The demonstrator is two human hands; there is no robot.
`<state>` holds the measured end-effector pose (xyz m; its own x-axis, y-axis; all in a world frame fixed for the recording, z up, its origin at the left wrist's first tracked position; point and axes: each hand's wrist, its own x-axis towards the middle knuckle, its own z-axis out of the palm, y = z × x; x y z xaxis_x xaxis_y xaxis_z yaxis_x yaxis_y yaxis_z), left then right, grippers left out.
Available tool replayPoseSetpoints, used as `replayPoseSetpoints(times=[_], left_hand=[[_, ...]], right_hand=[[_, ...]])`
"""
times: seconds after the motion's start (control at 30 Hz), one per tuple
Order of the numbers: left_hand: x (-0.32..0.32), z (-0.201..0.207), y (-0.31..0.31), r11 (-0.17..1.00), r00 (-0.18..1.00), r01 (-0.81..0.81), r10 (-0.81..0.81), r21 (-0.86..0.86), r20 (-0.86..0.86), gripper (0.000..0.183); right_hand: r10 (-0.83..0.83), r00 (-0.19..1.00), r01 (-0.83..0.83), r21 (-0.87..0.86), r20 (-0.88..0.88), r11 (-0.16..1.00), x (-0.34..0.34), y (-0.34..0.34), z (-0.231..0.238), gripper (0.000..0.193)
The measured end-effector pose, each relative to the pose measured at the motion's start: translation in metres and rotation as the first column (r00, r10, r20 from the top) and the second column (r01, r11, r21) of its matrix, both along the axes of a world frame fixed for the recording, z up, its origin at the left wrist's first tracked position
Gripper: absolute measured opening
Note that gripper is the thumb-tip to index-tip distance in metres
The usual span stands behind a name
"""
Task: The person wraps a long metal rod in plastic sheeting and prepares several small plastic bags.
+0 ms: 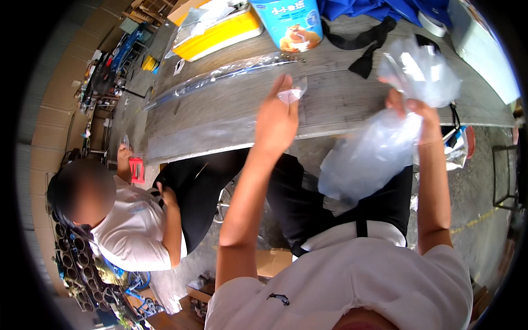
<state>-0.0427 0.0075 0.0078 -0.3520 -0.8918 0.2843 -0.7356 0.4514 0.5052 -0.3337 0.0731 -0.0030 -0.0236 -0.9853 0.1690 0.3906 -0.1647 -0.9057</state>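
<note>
My left hand (pixel 276 124) is raised over the near part of the table, its fingers closed on a small piece of clear plastic film (pixel 291 95). My right hand (pixel 421 113) grips a large translucent plastic bag (pixel 371 154) around its bunched middle. One part of the bag puffs up above the fist, while the rest hangs below the table edge, over my lap. A long, flat clear plastic sleeve (pixel 214 131) lies along the table's near edge, left of my left hand. Farther back is a narrow clear sleeve (pixel 220 81) with thin rods inside.
On the grey wooden table (pixel 330 77) stand a yellow box (pixel 223 37) and a blue printed pouch (pixel 291 25). Black straps (pixel 366 55), blue cloth (pixel 374 8), a tape roll (pixel 432 25) and a white box (pixel 487 47) sit farther right. A co-worker (pixel 137 225) sits at my left.
</note>
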Motion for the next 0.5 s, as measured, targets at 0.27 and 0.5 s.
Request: replayPoseSetpoints(times=[0.27, 0.5], left_hand=[[-0.066, 0.046, 0.059, 0.997, 0.982, 0.061, -0.051, -0.048, 0.18, 0.034], [-0.022, -0.008, 0.11, 0.963, 0.947, 0.226, -0.181, 0.149, -0.266, 0.051]], right_hand=[[0.135, 0.989, -0.143, 0.142, 0.067, 0.979, 0.092, 0.016, 0.01, 0.064], [0.164, 0.985, -0.168, 0.105, 0.044, 0.98, 0.05, 0.014, 0.019, 0.044]])
